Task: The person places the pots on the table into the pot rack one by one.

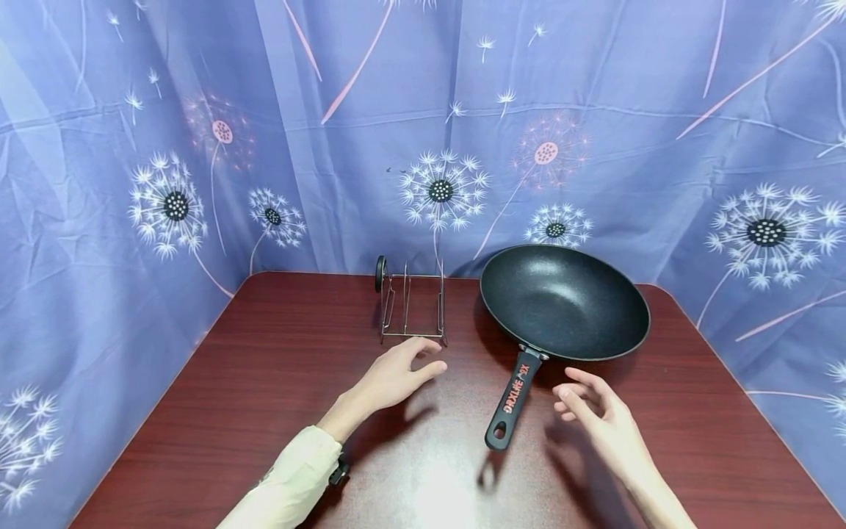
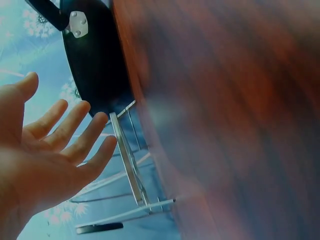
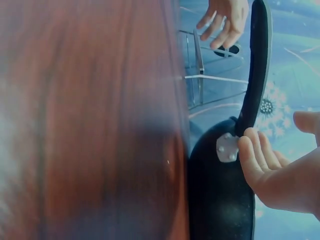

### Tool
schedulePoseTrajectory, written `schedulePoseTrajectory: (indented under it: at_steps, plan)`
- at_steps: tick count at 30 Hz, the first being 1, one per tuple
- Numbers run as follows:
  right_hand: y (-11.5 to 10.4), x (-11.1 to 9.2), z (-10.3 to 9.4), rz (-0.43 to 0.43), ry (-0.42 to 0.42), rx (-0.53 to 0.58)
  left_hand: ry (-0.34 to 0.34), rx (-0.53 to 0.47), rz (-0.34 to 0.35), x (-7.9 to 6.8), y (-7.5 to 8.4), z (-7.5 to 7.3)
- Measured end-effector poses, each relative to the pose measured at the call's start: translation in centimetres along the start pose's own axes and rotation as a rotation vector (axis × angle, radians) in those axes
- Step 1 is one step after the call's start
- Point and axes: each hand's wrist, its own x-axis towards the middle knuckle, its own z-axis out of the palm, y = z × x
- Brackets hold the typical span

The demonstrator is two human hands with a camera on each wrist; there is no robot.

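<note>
A black frying pan (image 1: 562, 301) sits at the back right of the table, its handle (image 1: 512, 404) with red lettering slanting toward the front. To the right of that handle hovers my right hand (image 1: 604, 426), fingers loosely bent and holding nothing. A wire rack (image 1: 406, 334) with a round black piece (image 1: 380, 274) at its left stands near the back edge. My left hand (image 1: 396, 375) is just in front of the rack with nothing in its grasp. In the left wrist view its fingers (image 2: 75, 122) spread loosely beside the rack's wires.
The dark red wooden table (image 1: 264, 411) reflects light near its front. A blue curtain (image 1: 357, 169) with dandelion prints hangs right behind the table and along both sides. A dark band (image 1: 339, 470) circles the left wrist below a pale sleeve (image 1: 291, 477).
</note>
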Motion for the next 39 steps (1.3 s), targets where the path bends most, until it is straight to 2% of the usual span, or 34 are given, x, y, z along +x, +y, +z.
schedulePoseTrajectory:
  at_steps: [6, 12, 18, 24, 32, 39]
  plan:
    - [-0.1, -0.5, 0.7, 0.026, -0.017, 0.023, -0.028, -0.004, 0.026, 0.5, 0.3, 1.0]
    - [-0.4, -1.1, 1.6, 0.087, -0.035, 0.071, -0.034, -0.01, 0.052, 0.9, 1.1, 1.9]
    - [-0.8, -1.4, 2.2, 0.166, -0.062, 0.148, -0.058, -0.077, 0.066, 1.4, 2.1, 2.5]
    - [-0.8, -1.8, 2.9, 0.163, -0.093, 0.237, -0.074, -0.129, 0.081, 2.0, 2.8, 3.0]
    - [-1.2, -2.2, 3.8, 0.216, -0.108, 0.299, -0.094, -0.188, 0.077, 2.7, 3.5, 3.8]
    - [-1.5, -2.6, 4.6, 0.246, -0.152, 0.367, -0.116, -0.295, 0.063, 3.3, 3.9, 4.7]
